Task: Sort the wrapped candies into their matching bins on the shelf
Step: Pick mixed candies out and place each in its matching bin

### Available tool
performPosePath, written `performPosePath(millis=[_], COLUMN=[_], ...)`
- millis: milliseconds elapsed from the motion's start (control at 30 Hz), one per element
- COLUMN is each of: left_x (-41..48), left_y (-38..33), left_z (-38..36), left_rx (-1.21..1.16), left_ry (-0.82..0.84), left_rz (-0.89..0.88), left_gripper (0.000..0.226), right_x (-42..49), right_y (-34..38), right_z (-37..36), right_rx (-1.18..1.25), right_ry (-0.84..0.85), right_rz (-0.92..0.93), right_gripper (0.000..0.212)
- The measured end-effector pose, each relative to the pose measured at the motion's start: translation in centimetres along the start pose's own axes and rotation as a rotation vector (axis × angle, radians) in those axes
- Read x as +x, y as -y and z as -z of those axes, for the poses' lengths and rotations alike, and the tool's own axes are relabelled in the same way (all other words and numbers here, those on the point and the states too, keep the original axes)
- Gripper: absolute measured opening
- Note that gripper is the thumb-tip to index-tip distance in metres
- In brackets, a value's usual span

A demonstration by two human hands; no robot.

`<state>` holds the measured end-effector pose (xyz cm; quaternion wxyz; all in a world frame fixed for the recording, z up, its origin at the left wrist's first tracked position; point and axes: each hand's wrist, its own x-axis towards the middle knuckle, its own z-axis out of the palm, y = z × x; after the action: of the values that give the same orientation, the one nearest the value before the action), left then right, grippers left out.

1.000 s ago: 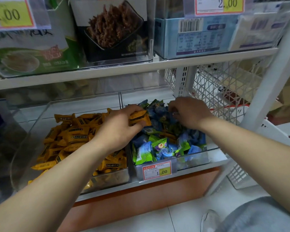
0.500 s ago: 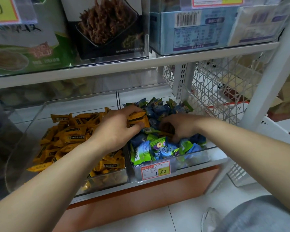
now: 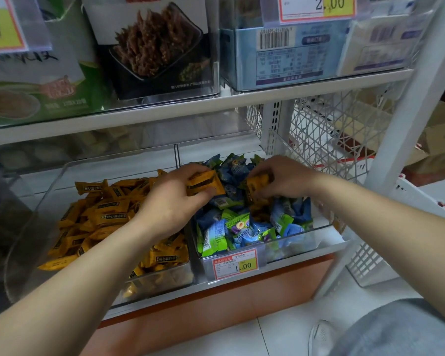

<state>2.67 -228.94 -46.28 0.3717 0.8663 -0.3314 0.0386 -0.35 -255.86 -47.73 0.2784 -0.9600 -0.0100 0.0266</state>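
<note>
Two clear bins stand side by side on the low shelf. The left bin (image 3: 49, 191) holds a heap of yellow wrapped candies (image 3: 100, 214). The right bin (image 3: 301, 242) is filled with blue and green wrapped candies (image 3: 231, 229). My left hand (image 3: 172, 201) hovers over the divide between the bins and grips a few yellow candies (image 3: 203, 185). My right hand (image 3: 283, 177) is over the blue and green pile and pinches one yellow candy (image 3: 258, 182) just above it.
A price tag (image 3: 235, 264) is clipped to the right bin's front. Boxed snacks (image 3: 159, 47) fill clear bins on the shelf above. A white lattice basket (image 3: 326, 134) and the shelf's white upright post (image 3: 406, 98) stand at the right.
My right hand, which was digging down in the blue and green pile, has come up holding a yellow candy. My left hand has stayed put with its yellow candies.
</note>
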Motion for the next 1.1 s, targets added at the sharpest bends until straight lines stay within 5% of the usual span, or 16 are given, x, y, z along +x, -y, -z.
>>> performPosePath(millis=[233,400,500,633,867,933,1100], left_x=[0.4,0.6,0.7,0.2,-0.7,-0.8,-1.8], left_y=[-1.5,-3.1,-3.7,-3.4,-1.1,0.3,5.1], left_z=[-0.5,-1.1,-0.9,0.3,2.9,4.0,7.8], left_rx=[-0.210,-0.457,-0.631,-0.809,-0.830,-0.723,0.070], left_ry=[-0.140,-0.242,-0.232,-0.135,-0.113,-0.153,-0.209], left_rz=[0.063,0.209,0.354,0.338,0.409,0.398,0.285], left_gripper=[0.019,0.008,0.020,0.036,0.061,0.052,0.047], right_x=[-1.4,-2.1,-1.9,-1.6,-0.6,-0.2,0.8], right_y=[2.5,6.2,8.4,10.6,12.7,13.0,11.9], right_z=[1.6,0.1,-1.4,-2.8,-3.5,-3.8,-3.8], right_rx=[0.461,0.992,1.152,1.237,1.005,0.923,0.723], right_ry=[-0.226,-0.164,-0.146,-0.212,-0.304,-0.258,-0.197], right_rz=[0.019,0.045,0.086,0.089,0.042,0.043,0.061], right_gripper=[0.039,0.023,0.024,0.026,0.009,0.004,0.011])
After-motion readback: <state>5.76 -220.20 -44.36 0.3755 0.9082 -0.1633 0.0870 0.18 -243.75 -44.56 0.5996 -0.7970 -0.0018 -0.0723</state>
